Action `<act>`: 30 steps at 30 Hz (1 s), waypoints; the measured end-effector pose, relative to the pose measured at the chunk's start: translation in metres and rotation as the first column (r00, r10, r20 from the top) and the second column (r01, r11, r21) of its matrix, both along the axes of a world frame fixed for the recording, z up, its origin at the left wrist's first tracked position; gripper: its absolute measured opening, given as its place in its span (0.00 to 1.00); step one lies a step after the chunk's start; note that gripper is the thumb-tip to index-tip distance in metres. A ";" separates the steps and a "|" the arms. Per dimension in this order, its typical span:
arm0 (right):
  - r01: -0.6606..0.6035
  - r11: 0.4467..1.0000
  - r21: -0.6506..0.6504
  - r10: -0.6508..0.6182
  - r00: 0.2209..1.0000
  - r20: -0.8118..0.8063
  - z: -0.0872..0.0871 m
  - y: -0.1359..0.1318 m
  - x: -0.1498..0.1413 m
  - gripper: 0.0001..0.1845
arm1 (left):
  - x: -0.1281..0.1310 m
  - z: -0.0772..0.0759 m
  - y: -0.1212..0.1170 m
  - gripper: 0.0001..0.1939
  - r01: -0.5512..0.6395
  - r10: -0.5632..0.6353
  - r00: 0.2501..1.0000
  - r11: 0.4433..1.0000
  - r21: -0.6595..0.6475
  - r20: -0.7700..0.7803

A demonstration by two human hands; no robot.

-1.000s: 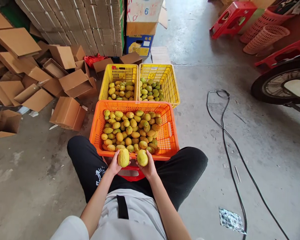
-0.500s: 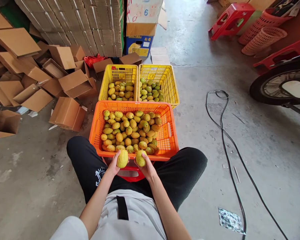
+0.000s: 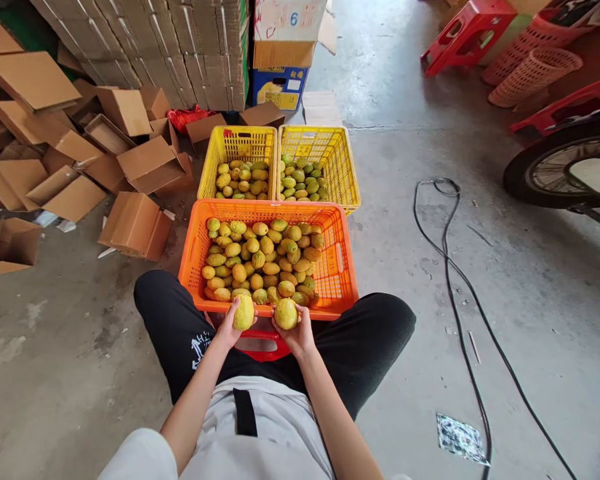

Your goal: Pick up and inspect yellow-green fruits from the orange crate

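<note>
My left hand (image 3: 229,328) is closed round a yellow-green oval fruit (image 3: 243,313), held upright just over the near rim of an orange crate (image 3: 339,270). Beside it, my right hand (image 3: 300,335) grips a rounder-looking yellow fruit (image 3: 286,314), its end facing up. A small gap separates the two fruits. Inside the orange crate lie many similar fruits (image 3: 258,260), yellow, orange and green; the crate's right side shows bare mesh. Under the crate's near edge, a red plastic stool (image 3: 263,347) shows between my knees.
Beyond stand a yellow crate (image 3: 211,157) of yellowish fruit and another yellow crate (image 3: 341,153) of greener fruit. Cardboard boxes (image 3: 135,223) lie piled at left. A black cable (image 3: 450,287) runs over the floor at right, near a motorcycle wheel (image 3: 525,175) and red stool (image 3: 467,37).
The fruit in my right hand has turned so that its round end faces up, and it has shifted slightly right. The left hand's fruit has moved up a little.
</note>
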State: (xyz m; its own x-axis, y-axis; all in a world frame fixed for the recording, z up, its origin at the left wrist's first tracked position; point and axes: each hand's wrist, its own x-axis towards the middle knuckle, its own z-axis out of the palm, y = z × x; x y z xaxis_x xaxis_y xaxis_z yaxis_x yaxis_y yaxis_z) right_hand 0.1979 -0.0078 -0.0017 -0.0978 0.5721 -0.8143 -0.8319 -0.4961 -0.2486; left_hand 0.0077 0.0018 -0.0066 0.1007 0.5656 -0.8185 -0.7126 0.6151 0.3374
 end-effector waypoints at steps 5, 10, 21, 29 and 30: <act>0.015 1.000 0.011 -0.015 1.000 -0.003 0.000 0.000 0.000 0.14 | 0.002 0.005 0.000 0.07 -0.065 0.065 0.998 0.998 -0.025 0.000; -0.004 1.000 0.002 0.004 1.000 -0.003 0.004 0.000 -0.003 0.13 | 0.002 0.008 0.003 0.08 -0.106 0.106 0.994 0.992 -0.071 -0.014; -0.021 1.000 -0.023 0.020 0.999 -0.035 0.010 0.001 -0.003 0.10 | -0.004 -0.001 0.003 0.20 0.021 -0.022 0.994 1.000 0.010 0.111; -0.014 0.999 -0.047 0.010 0.997 -0.081 0.006 0.002 0.004 0.18 | -0.005 -0.001 0.004 0.28 -0.032 0.031 0.993 0.999 0.008 0.110; -0.008 0.999 -0.038 0.005 0.997 -0.082 0.006 0.003 0.005 0.18 | -0.004 -0.001 0.004 0.29 -0.042 0.041 0.993 0.999 0.009 0.107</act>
